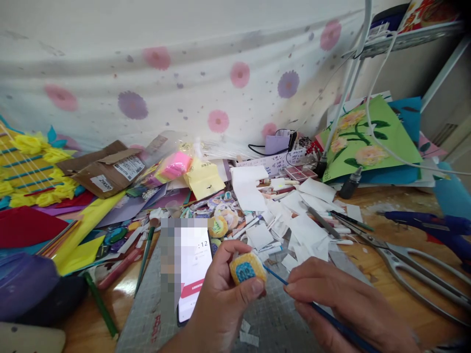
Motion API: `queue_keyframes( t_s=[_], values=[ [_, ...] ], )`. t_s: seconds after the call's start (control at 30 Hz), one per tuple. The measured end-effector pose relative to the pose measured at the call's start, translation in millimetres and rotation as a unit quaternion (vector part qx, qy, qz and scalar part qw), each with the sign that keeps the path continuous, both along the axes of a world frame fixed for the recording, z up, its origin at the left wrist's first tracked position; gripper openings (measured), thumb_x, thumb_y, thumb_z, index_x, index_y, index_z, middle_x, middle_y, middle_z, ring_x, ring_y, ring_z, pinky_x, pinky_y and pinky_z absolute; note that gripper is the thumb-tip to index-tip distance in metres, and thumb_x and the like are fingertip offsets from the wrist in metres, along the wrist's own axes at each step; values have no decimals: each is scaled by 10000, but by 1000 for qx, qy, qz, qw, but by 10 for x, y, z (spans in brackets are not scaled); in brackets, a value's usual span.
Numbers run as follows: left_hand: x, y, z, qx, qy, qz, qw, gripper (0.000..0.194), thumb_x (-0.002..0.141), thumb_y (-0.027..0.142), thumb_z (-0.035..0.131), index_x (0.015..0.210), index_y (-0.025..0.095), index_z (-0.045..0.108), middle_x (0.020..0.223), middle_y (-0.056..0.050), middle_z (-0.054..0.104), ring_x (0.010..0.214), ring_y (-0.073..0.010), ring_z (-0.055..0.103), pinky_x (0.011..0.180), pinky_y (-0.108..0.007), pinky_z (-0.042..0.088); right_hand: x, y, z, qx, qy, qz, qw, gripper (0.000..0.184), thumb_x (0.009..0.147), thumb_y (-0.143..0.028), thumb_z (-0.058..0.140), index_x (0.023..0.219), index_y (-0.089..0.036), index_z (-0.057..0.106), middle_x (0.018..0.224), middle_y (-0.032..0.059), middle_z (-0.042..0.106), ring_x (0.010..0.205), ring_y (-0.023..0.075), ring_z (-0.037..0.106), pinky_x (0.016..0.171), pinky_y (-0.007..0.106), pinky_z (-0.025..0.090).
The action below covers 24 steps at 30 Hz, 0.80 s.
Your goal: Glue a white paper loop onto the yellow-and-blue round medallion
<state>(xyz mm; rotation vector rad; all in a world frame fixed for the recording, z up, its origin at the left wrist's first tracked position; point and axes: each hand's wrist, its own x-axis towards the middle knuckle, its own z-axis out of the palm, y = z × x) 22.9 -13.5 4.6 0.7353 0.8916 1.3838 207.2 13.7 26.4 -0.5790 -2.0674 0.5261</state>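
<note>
Between the thumb and fingers of my left hand (235,289) is a small yellow padded piece (258,267), roughly square with rounded corners. Its face carries a blue patch with dark marks, and a white edge shows along the top. My right hand (338,304) pinches a thin blue paintbrush (276,275), whose fine tip is at the right edge of the yellow piece; whether it touches I cannot tell. Beneath both hands lies a grey cutting mat (142,314). Left of my left hand is a phone (193,289) with a lit screen, partly blurred out.
White paper scraps (309,235) and markers cover the mat's far side, beside decorated round pieces (226,215). Large scissors (401,264) and a blue glue gun (434,228) lie right. A cardboard box (106,169), coloured paper and a green pencil (101,306) are left.
</note>
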Motion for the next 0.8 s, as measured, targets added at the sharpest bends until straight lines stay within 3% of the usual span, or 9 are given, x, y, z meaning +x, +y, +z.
queue_keyframes(
  t_s=[0.27,0.37,0.5,0.63,0.8],
  values=[
    [5,17,27,-7,-29,-9,1000,409,635,210,795,958,222,546,703,25,594,630,-115,542,583,-228,448,46,60,38,-5,-12,36,999,456,783,-7,515,1114,-316,568,880,36,635,713,149,628,591,227,522],
    [3,24,44,-16,-50,-22,998,406,625,204,799,956,222,564,688,25,591,609,-110,540,572,-223,442,86,74,65,11,-53,56,997,379,814,-53,543,1096,-304,573,879,36,645,695,142,632,584,212,523],
    [-13,24,57,-22,-61,-38,997,398,627,205,800,960,225,583,685,21,594,599,-107,539,568,-223,437,138,65,70,110,-83,18,990,172,899,-225,509,1045,-248,596,858,46,675,745,164,650,658,214,543],
    [-22,24,51,-14,-66,-46,997,382,632,208,796,955,232,593,712,13,605,617,-113,542,565,-224,433,202,80,33,232,-133,-23,963,242,951,-268,394,1025,-235,622,894,39,701,881,183,647,797,219,530],
    [-35,42,45,-16,-53,-39,998,375,643,221,786,963,235,591,718,13,603,631,-122,551,578,-236,437,298,89,-20,277,-155,-62,946,260,935,-325,427,1048,-253,651,938,28,690,975,210,606,903,260,481]
  ],
)
